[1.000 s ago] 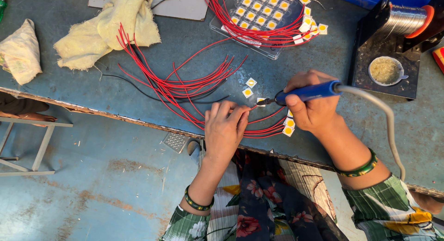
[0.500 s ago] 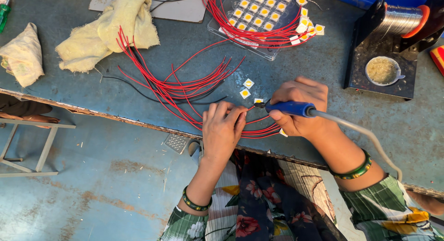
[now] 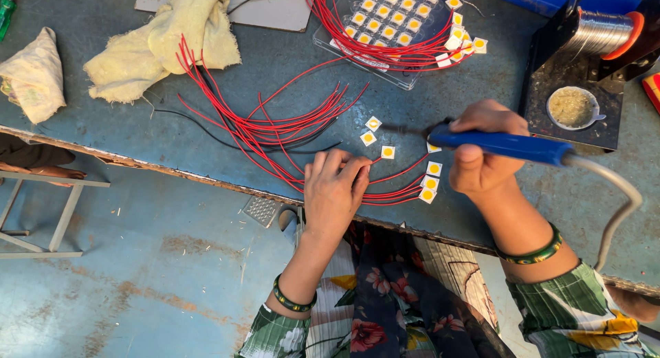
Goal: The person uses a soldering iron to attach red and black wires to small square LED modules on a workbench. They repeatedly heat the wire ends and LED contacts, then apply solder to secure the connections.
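- Head view: right hand (image 3: 485, 152) wrapped tight round a blue soldering iron (image 3: 505, 145) (tip pointing left), above small yellow-centred chips (image 3: 388, 152);
- left hand (image 3: 333, 193) pinching red wires (image 3: 275, 128);
- worn blue table (image 3: 481, 214); stained floor (image 3: 137, 275) below.

One head-worn view looks steeply down from above, close over the worn blue-grey metal workbench (image 3: 206, 135); its near edge and the blue floor (image 3: 137, 282) show below.
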